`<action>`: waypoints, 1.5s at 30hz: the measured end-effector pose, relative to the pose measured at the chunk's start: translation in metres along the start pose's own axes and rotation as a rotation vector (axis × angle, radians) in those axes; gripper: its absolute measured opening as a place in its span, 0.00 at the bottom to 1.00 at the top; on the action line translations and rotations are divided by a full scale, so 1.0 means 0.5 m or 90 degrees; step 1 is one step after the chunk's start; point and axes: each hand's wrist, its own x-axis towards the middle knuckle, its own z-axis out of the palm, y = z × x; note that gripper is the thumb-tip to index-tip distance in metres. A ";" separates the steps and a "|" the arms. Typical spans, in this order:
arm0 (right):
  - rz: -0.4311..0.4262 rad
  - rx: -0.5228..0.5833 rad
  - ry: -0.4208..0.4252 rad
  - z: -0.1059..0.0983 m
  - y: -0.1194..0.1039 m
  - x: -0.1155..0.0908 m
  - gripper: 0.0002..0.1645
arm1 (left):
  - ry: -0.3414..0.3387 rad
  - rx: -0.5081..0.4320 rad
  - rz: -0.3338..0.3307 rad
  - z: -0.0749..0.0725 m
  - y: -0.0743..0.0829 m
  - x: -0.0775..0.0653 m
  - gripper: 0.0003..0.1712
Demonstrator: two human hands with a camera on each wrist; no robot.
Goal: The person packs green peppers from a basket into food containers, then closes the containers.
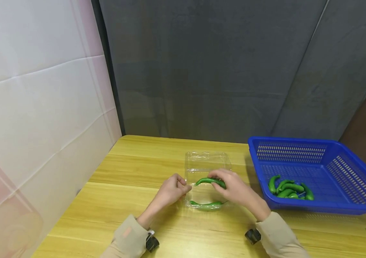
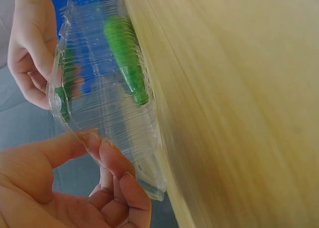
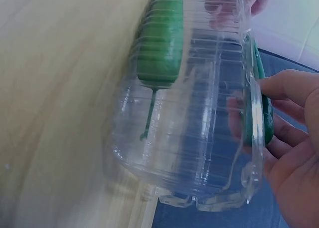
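Left hand (image 1: pixel 171 188): finger and thumb pinching the left rim of a clear plastic container (image 1: pixel 204 194). Right hand (image 1: pixel 232 186): gripping one green pepper (image 1: pixel 206 180) over the container's base, tip to the left — whether it touches the plastic is hard to tell through the glare. Second pepper (image 1: pixel 206 206): inside, along the near wall, stem to the right. Lid (image 1: pixel 205 163): open, on the far side. Blue basket (image 1: pixel 318 140): to the right, slotted walls — several peppers (image 1: pixel 294 188) at its near left corner. Desk (image 1: pixel 157 161): wood-grained, yellowish, beneath all.
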 end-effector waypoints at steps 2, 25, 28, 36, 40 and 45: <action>0.008 0.003 -0.013 0.003 -0.002 0.000 0.11 | -0.001 -0.001 -0.001 0.000 0.000 0.000 0.15; 0.056 0.041 -0.102 0.033 -0.013 -0.001 0.11 | 0.000 -0.008 0.003 -0.001 0.002 -0.002 0.15; 0.062 0.047 -0.110 0.036 -0.014 -0.001 0.11 | 0.000 -0.005 0.003 -0.001 0.002 -0.003 0.15; 0.070 0.060 -0.136 0.045 -0.015 -0.002 0.11 | 0.005 0.001 -0.002 -0.001 0.001 -0.002 0.15; 0.068 0.068 -0.143 0.049 -0.014 -0.002 0.10 | 0.005 0.002 0.001 -0.001 0.000 -0.001 0.15; 0.073 0.073 -0.155 0.051 -0.014 -0.002 0.10 | 0.001 -0.001 -0.001 -0.001 -0.001 -0.001 0.16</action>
